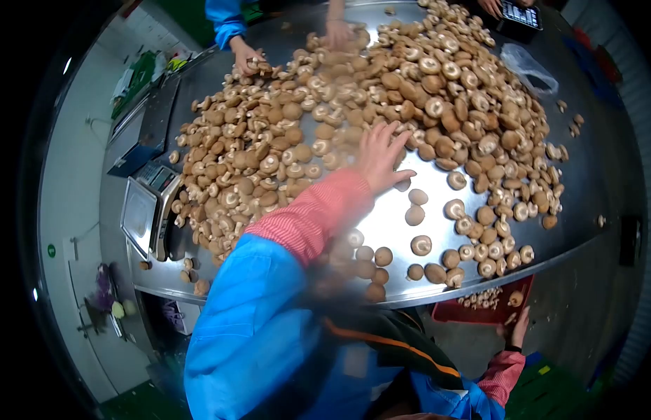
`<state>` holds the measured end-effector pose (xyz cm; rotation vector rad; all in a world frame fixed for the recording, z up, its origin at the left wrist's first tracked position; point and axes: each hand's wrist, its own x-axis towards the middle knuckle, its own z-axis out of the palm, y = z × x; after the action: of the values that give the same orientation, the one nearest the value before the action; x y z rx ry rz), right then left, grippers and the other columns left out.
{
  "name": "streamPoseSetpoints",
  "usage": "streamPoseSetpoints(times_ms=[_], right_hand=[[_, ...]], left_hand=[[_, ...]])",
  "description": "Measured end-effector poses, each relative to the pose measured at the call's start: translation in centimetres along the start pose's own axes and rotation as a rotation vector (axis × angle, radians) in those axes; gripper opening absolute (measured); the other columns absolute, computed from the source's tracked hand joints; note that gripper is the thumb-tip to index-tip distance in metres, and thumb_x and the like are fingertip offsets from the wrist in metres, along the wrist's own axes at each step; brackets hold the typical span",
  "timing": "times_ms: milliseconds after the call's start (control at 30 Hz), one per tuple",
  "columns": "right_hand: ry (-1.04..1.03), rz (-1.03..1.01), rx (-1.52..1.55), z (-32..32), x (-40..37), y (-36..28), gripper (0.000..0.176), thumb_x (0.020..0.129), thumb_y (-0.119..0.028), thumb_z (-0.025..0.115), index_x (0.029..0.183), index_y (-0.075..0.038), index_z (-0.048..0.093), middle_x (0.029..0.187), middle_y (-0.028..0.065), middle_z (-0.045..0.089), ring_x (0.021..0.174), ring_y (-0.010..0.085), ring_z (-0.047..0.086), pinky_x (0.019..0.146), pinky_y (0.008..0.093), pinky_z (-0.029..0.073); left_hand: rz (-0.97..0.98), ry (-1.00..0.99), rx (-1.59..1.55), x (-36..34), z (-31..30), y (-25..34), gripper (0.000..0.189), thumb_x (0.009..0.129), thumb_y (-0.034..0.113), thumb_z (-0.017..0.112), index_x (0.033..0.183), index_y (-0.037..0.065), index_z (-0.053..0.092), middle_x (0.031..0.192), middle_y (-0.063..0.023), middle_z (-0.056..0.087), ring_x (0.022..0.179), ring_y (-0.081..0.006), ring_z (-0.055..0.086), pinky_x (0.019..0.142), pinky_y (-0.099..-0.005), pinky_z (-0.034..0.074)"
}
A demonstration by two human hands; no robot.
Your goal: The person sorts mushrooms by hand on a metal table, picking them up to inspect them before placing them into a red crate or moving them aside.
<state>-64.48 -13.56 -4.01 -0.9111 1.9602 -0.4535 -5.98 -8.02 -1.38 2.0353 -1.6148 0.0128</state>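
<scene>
My left hand reaches over the metal table with its fingers spread, open, at the near edge of a big heap of brown mushrooms. Its fingertips are at the mushrooms; whether something lies under the palm is hidden. A few loose mushrooms lie just below the thumb. Down at the right, below the table edge, is my right hand, beside a red tray. Its fingers and thumb look apart, with nothing plainly held. In the tray lie small pale mushroom pieces and a single larger mushroom.
Another heap of mushrooms covers the table's left part. A co-worker's hand touches mushrooms at the far side; other people's hands show at the back. Scales stand along the left edge. A clear plastic bag lies far right.
</scene>
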Motion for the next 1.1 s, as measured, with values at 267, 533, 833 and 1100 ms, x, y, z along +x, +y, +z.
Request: streamPoseSetpoints(times_ms=[267, 533, 833, 1100], right_hand=[[-0.125, -0.963, -0.308, 11.5, -6.9, -9.1, 0.025, 0.1, -0.011, 0.06, 0.12, 0.001, 0.064, 0.113, 0.0177, 0.07, 0.103, 0.0286, 0.066, 0.095, 0.0374, 0.05], [-0.409, -1.417, -0.433, 35.9, -14.3, -20.6, 0.045, 0.093, -0.031, 0.069, 0.129, -0.005, 0.057, 0.103, 0.0208, 0.066, 0.087, 0.0374, 0.067, 0.072, 0.0438, 0.054], [-0.515, -1.247, -0.457, 43.1, -13.9, -21.8, 0.045, 0.087, -0.03, 0.074, 0.119, -0.006, 0.055, 0.1, 0.0222, 0.067, 0.087, 0.0411, 0.067, 0.072, 0.0453, 0.053], [-1.374, -0.002, 0.438, 36.1, -13.5, -16.9, 0.038, 0.102, -0.03, 0.056, 0.128, -0.003, 0.054, 0.105, 0.0103, 0.069, 0.075, 0.0177, 0.069, 0.055, 0.0251, 0.054]], left_hand=[[-0.177, -0.05, 0.134, -3.8, 0.3, -5.2, 0.08, 0.079, 0.043, 0.079, 0.146, 0.014, 0.048, 0.153, -0.0207, 0.038, 0.144, -0.0408, 0.032, 0.117, -0.0572, 0.026], [-0.236, 0.013, 0.079, -11.5, -7.5, -9.2, 0.041, 0.082, 0.023, 0.076, 0.12, 0.011, 0.065, 0.112, -0.0156, 0.057, 0.108, -0.0365, 0.053, 0.096, -0.0505, 0.044], [-0.471, 0.136, 0.26, -5.9, -11.7, -19.9, 0.056, 0.085, 0.036, 0.075, 0.133, 0.01, 0.06, 0.124, -0.0177, 0.063, 0.116, -0.0388, 0.058, 0.099, -0.0465, 0.049], [-0.645, 0.038, 0.41, -0.6, -6.9, -23.6, 0.057, 0.079, 0.028, 0.076, 0.13, 0.014, 0.057, 0.129, -0.0194, 0.057, 0.116, -0.0392, 0.058, 0.094, -0.0538, 0.05]])
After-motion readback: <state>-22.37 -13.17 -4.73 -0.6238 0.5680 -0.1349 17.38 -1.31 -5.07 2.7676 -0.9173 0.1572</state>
